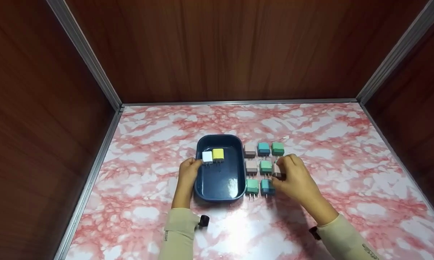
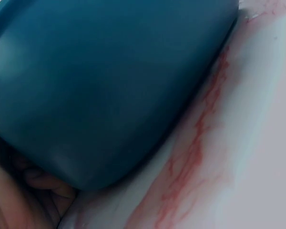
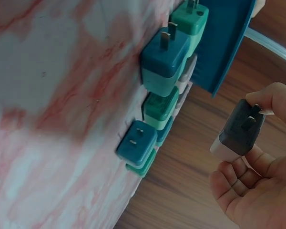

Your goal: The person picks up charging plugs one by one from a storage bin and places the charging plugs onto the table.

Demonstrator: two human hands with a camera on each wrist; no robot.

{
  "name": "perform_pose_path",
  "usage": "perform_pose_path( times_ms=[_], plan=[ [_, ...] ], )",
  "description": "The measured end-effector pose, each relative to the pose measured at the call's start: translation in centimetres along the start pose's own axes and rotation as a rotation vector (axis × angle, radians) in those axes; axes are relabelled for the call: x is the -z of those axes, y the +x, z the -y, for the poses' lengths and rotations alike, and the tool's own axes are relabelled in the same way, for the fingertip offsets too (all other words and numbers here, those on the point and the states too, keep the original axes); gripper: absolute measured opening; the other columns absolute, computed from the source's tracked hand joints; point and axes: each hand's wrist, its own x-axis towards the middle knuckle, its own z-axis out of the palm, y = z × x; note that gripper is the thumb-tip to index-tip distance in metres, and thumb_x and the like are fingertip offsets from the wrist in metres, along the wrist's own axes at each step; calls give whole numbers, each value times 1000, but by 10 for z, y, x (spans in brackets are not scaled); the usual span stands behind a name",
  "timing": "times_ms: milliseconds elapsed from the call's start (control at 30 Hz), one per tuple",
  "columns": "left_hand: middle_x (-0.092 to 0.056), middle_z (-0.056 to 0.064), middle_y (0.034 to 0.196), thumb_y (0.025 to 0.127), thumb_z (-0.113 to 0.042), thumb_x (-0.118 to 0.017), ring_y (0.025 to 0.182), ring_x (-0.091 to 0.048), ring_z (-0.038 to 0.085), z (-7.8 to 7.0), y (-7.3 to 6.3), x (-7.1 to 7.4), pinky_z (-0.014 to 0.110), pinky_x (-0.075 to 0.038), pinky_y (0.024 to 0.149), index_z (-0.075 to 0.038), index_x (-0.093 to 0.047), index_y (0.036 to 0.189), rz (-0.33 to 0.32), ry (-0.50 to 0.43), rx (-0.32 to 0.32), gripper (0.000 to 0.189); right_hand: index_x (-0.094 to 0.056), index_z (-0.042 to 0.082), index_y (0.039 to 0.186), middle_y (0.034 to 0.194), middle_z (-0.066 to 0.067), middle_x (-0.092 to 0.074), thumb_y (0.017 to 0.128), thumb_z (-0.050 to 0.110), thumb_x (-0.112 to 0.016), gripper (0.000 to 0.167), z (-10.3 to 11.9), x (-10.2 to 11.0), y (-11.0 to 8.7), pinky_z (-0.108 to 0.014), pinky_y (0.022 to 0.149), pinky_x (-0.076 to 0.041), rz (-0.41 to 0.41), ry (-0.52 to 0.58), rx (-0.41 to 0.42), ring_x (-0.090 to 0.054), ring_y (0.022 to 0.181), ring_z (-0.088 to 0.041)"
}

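My left hand (image 1: 189,169) grips the left rim of a dark blue tray (image 1: 220,198). In the left wrist view the tray's outer wall (image 2: 109,90) fills most of the picture, with curled fingers (image 2: 45,183) against its lower corner. Inside the tray lie a white charger plug (image 1: 207,157) and a yellow charger plug (image 1: 218,154). Between thumb and fingertips, my right hand (image 1: 297,179) pinches a pinkish charger plug with a dark grey prong end (image 3: 240,129), raised off the table in the right wrist view. Below it there, a blue plug (image 3: 138,143) stands at the end of the group.
Right of the tray, charger plugs stand in rows: pinkish ones (image 1: 251,167), green ones (image 1: 252,186) and blue ones (image 1: 263,148), metal prongs facing the person. The table (image 1: 148,144) has a red and white marbled top. Wood-patterned panels (image 1: 217,50) enclose its back and sides.
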Motion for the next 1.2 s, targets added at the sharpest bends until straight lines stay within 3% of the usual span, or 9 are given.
perform_pose_path(
  times_ms=[233, 667, 1200],
  plan=[
    [-32, -10, 53, 84, -11, -68, 54, -32, 11, -1, -2, 1, 25, -24, 51, -17, -40, 57, 7, -21, -3, 40, -59, 4, 112, 111, -12, -56, 73, 17, -84, 49, -8, -2, -4, -48, 88, -49, -30, -2, 22, -55, 99, -30],
    [-33, -9, 54, 84, -12, -67, 55, -32, 11, 1, -1, 2, 25, -25, 52, -17, -40, 57, 5, -6, -5, 39, -59, 5, 114, 110, -9, -55, 76, 21, -88, 50, -25, -8, -13, -46, 82, -49, 9, -6, -29, -54, 95, -28],
    [-33, -8, 56, 84, -12, -68, 56, -32, 12, 0, -1, 1, 26, -25, 54, -17, -41, 57, 0, -1, -3, 39, -60, 3, 113, 112, -14, -57, 73, 15, -84, 49, -35, -20, -22, -47, 86, -50, 16, -38, -37, -56, 98, -30]
  ],
)
